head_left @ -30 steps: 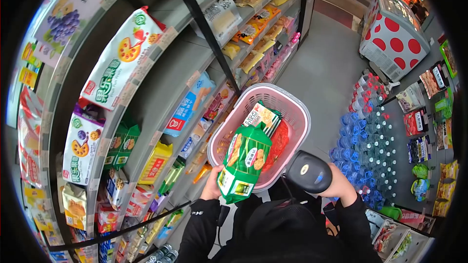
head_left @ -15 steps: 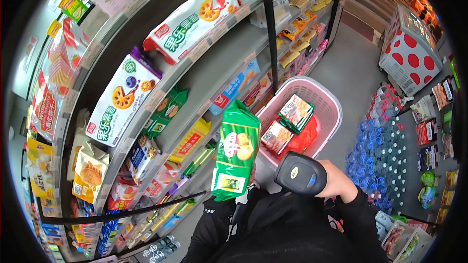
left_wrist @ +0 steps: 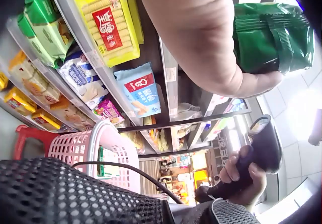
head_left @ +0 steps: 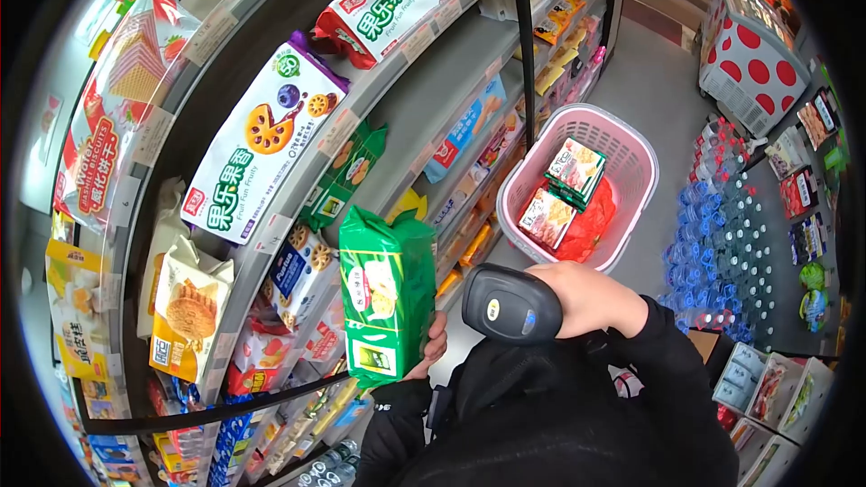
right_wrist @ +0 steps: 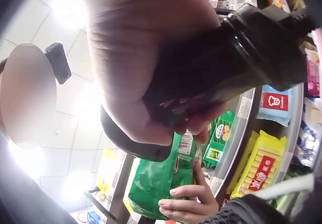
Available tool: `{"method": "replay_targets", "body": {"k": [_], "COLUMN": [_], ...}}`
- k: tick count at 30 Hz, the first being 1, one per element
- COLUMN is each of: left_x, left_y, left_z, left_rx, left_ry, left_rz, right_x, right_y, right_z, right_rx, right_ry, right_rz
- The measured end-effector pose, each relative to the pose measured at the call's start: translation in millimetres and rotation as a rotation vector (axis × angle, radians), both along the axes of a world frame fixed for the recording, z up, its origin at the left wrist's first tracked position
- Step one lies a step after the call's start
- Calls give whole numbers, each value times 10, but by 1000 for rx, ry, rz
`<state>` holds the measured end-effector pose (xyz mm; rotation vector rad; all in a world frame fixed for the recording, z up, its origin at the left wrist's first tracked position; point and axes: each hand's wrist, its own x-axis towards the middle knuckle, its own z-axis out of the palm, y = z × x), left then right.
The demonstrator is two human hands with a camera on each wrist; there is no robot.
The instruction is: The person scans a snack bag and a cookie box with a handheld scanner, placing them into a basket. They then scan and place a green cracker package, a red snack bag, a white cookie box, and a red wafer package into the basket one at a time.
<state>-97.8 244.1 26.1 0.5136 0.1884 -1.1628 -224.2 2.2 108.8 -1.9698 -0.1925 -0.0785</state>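
My left hand (head_left: 435, 349) grips a green biscuit pack (head_left: 386, 293) near its lower side, holding it upright in front of the shelves. In the right wrist view its fingers (right_wrist: 188, 204) lie along the pack, and a printed barcode (right_wrist: 185, 143) shows on the pack's side. My right hand (head_left: 600, 298) holds a black barcode scanner (head_left: 512, 305) by its handle, the head close to the pack's right side. Below and beyond the hands sits a pink basket (head_left: 645, 185), with boxed-looking biscuit packs (head_left: 577, 169) and a red bag (head_left: 591, 225) inside.
Shelves of packaged snacks curve along the left, including a white-and-purple biscuit pack (head_left: 262, 140) and a yellow pack (left_wrist: 108, 25). Bottled drinks (head_left: 713, 243) stand on the floor at right, with a red-dotted freezer (head_left: 753, 54) behind. A cable (left_wrist: 136, 168) hangs near the basket.
The green pack has risen from over the basket and moved left toward the shelves in my left hand. The scanner has moved left after it, and the view has turned toward the shelves.
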Motion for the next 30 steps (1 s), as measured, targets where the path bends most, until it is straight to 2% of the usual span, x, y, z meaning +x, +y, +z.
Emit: {"method": "replay_targets", "body": {"k": [2, 4, 7, 10, 11, 14, 17, 21, 24, 26, 30], "left_x": [29, 3, -32, -79, -25, -70, -24, -2, -16, -58, -69], "left_y": [195, 289, 413, 427, 485, 485, 600, 639, 625, 571, 578], "left_z": [-100, -49, -23, 114, 5, 55, -128, -154, -118, 14, 32], "left_rx": [-63, -21, -89, -83, -186, -153, -139, -131, -189, -112, -125], "left_ry": [-53, -100, -54, -46, -134, -36, 8, -40, -10, -14, -46], "left_rz": [-54, -59, 5, 30, -55, 25, -16, -68, -46, 42, 40], "right_x": [59, 128, 235, 285, 302, 332, 351, 347, 331, 318, 290], "right_y": [85, 163, 248, 305, 321, 350, 377, 402, 418, 426, 439], "right_z": [12, -59, -81, -31, -32, -42, -18, 41, 99, 116, 147], "right_rx": [-26, -73, -165, -148, -150, -155, -178, -176, -186, -192, -167], "right_ry": [6, -6, 24, 15, 13, -6, -10, -5, 3, 0, -45], "right_rz": [34, 8, 38, 66, 70, 90, 97, 94, 96, 98, 99]}}
